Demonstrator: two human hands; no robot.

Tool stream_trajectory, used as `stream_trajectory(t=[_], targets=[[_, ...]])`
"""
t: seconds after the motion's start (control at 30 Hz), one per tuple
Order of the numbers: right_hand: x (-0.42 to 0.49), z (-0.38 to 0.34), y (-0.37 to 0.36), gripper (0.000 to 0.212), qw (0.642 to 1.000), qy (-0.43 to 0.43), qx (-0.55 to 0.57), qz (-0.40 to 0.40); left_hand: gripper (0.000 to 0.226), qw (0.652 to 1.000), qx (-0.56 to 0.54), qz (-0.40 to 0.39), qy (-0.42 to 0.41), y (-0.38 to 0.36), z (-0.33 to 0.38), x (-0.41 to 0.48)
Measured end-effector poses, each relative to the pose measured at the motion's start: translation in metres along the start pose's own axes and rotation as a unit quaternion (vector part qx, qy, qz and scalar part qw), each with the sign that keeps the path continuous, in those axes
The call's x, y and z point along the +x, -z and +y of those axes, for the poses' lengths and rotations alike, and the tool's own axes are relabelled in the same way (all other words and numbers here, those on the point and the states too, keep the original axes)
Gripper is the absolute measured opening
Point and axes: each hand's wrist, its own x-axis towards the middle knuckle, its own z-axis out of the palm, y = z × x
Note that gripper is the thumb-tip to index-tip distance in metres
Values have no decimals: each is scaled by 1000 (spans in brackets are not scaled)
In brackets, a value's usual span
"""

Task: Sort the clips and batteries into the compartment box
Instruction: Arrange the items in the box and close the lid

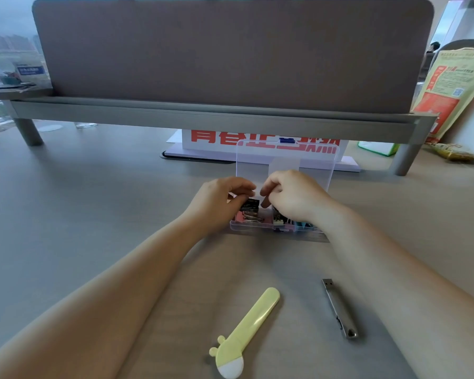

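**Black clip over box's left end**

Black binder clip (250,205) hangs betw. both hands, just above compartment box's (257,228) left cell (pink clips (242,216) below), long side left-right. Left hand (225,203) pinches it; right hand (290,199) curled beside, grip unclear. Drop looks straight down.

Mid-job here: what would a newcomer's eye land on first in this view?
The left hand and right hand meet over the clear compartment box, lid up, at mid-desk; the left fingers pinch a small black item. Nearer the camera lie a yellow giraffe-shaped tool and a slim metal tool.
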Motion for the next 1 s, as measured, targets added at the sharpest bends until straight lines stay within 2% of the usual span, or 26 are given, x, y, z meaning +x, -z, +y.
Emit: stream_trajectory(t=[0.3,0.47,0.53,0.6,0.73,0.8,0.87,0.93,1.0], targets=[[0,6,-3,21,999,25,19,7,23,998,56,3,16,2,0,-6],[-13,11,-2,17,996,43,40,74,25,996,68,53,-11,2,2,-12],[-27,16,-2,15,991,58,51,108,16,995,49,84,-1,6,6,-19],[-47,21,-2,13,987,77,67,128,5,995,50,81,3,11,11,-33],[-92,35,-6,2,986,95,61,125,23,997,55,-38,37,19,30,-77],[-111,41,-6,16,990,77,21,113,40,989,81,-113,55,23,45,-98],[-126,43,-3,28,997,37,-5,66,57,975,120,-179,54,29,58,-115],[-138,43,1,34,1000,15,-17,11,64,962,140,-229,49,35,66,-127],[-147,41,2,35,999,23,-38,-6,63,948,187,-257,34,36,71,-136]])
